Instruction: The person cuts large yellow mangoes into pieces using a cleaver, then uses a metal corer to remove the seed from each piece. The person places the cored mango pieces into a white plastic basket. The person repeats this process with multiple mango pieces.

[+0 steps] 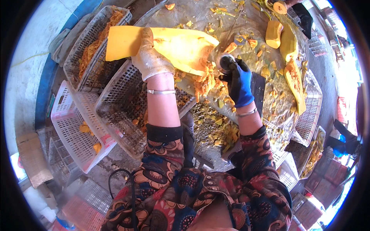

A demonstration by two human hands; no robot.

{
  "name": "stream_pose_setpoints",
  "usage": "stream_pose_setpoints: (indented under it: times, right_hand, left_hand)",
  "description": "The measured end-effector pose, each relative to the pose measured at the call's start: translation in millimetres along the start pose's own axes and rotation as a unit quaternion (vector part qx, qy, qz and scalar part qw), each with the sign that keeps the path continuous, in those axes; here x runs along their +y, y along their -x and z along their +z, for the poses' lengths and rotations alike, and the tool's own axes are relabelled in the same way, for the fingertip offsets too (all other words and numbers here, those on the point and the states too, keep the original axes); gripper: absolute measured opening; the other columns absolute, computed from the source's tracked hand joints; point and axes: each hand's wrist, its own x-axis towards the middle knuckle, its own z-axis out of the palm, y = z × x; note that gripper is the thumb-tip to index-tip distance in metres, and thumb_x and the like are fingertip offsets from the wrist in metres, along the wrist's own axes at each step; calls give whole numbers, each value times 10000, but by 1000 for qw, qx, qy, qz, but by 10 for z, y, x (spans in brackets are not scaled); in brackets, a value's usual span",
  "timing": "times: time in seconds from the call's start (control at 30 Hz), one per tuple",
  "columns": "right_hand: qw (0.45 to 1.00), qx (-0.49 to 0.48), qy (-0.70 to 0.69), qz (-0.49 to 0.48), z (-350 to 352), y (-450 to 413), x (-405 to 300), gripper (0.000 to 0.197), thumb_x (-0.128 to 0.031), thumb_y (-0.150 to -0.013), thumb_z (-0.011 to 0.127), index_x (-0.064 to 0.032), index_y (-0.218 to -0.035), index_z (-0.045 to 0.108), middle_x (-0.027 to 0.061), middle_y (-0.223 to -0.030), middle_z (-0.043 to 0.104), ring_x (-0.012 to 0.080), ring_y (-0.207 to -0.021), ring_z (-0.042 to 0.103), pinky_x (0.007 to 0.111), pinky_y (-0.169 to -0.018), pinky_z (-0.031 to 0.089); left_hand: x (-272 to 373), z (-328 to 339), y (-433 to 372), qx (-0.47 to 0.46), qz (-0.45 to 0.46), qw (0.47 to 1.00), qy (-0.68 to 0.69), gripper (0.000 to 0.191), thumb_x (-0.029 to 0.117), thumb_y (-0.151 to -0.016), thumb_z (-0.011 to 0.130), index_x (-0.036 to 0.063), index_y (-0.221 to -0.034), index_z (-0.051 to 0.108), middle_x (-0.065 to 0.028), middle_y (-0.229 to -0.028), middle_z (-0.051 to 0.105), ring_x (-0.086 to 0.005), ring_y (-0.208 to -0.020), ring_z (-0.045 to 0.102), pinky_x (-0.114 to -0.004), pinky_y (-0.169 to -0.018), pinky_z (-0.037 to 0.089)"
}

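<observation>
My left hand [153, 57], in a whitish work glove stained yellow, grips a long peeled half of a pumpkin [179, 46]. Its hollow end faces right, and stringy orange pulp [205, 80] hangs from that end over the table's edge. Just right of the hollow, my right hand [240, 80], in a blue and black glove, holds a round metal scoop [225, 63]. The scoop is apart from the pumpkin's rim; its handle is mostly hidden in my fingers.
The covered table [260, 83] bears scraps, uncut pumpkin pieces [273, 34] and a split piece [295, 86]. Below my left arm sits a dirty plastic crate [121, 115]; beyond it, another crate [96, 43] holds pulp. A white crate [83, 127] stands left. Another person's hand [292, 2] shows top right.
</observation>
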Motion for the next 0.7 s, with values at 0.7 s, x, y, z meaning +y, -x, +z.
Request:
stream_pose_setpoints:
  times: [0.7]
  right_hand:
    - [996,21,47,-68,-136,-231,204,295,-25,-866,670,-8,-1148,586,101,-1006,665,171,-771,666,293,-557,595]
  left_hand:
    - [-67,170,281,-132,36,987,-85,329,199,-901,686,3,-1140,574,-143,-1038,660,-244,-894,656,-403,-802,566]
